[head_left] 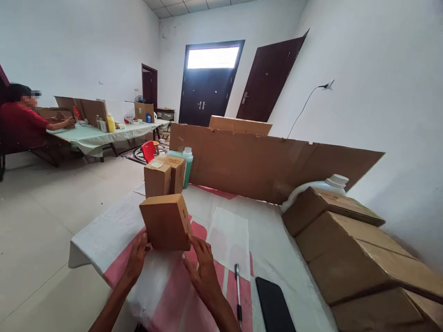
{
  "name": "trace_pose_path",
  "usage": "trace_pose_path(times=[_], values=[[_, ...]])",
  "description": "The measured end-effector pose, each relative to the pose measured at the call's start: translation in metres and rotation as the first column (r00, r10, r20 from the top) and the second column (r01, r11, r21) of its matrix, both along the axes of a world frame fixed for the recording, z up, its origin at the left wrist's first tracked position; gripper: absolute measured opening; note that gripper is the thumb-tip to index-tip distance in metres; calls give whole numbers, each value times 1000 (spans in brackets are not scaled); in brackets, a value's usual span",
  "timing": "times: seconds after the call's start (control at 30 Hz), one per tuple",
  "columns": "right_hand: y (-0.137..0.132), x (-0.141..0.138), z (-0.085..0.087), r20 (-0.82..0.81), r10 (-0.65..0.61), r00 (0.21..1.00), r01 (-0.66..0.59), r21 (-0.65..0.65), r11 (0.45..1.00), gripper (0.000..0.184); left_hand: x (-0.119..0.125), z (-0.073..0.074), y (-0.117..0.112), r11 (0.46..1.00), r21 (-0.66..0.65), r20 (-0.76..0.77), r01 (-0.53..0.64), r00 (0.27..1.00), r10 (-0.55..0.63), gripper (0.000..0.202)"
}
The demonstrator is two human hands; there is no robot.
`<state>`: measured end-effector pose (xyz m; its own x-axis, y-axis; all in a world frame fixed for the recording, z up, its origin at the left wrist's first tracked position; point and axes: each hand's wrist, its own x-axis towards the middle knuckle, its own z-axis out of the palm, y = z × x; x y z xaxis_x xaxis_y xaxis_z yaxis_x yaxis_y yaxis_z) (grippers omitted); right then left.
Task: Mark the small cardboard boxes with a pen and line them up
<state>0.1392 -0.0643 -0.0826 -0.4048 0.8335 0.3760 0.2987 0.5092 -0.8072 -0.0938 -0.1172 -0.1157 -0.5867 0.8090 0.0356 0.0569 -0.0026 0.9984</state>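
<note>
A small brown cardboard box (165,225) stands upright on the covered table in front of me, tilted slightly to the side. Fingers of my left hand (137,259) press against its lower left edge. On the opposite side, my right hand (203,267) touches the lower right edge with its fingertips, the thumb apart and below. Between them the two hands hold the box. Right of my right hand lie a pen (238,293) and a black phone (274,305). A white sheet (229,233) lies flat beyond the pen.
Two cardboard boxes (158,180) and a green liquid bottle (188,168) stand behind the held box. A cardboard panel (238,161) borders the table's back. Stacked boxes (349,258) and a white jug (311,185) line the right. A person (22,120) sits at another table.
</note>
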Motion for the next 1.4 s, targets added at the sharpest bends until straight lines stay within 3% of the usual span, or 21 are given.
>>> trace_pose_path(times=[0.13,0.23,0.4,0.53,0.63,0.87,1.03,1.13,1.2,1.33,1.4], values=[[-53,41,26,87,-46,995,22,251,968,54,31,13,-5,985,-57,147,163,977,-153,84],[-68,54,34,123,-29,992,-11,311,950,58,50,21,-7,970,-84,209,227,956,-205,91],[-48,64,50,29,-13,999,7,199,980,53,56,45,-16,979,-75,159,192,971,-179,93],[-18,68,70,-105,-62,992,74,107,992,49,55,78,-17,984,33,-36,175,984,-174,75],[4,70,77,-162,-107,981,118,58,991,46,59,94,-11,977,86,-158,195,971,-180,67],[58,71,58,-210,-176,962,114,-278,954,64,68,91,27,972,143,-354,189,926,-128,58],[71,65,43,-199,-144,969,57,-386,921,67,73,91,43,969,153,-364,194,923,-128,53],[59,65,33,-192,-163,968,62,-448,892,72,78,93,37,961,140,-356,237,918,-174,56],[43,68,26,-180,-168,969,59,-493,868,75,83,95,28,944,92,-303,318,911,-278,61],[2,81,18,-142,-165,976,59,-556,829,76,95,98,5,871,-32,-98,491,865,-492,94],[-17,93,18,-92,-188,978,117,-506,854,72,99,99,-8,859,-52,-26,510,859,-512,105]])
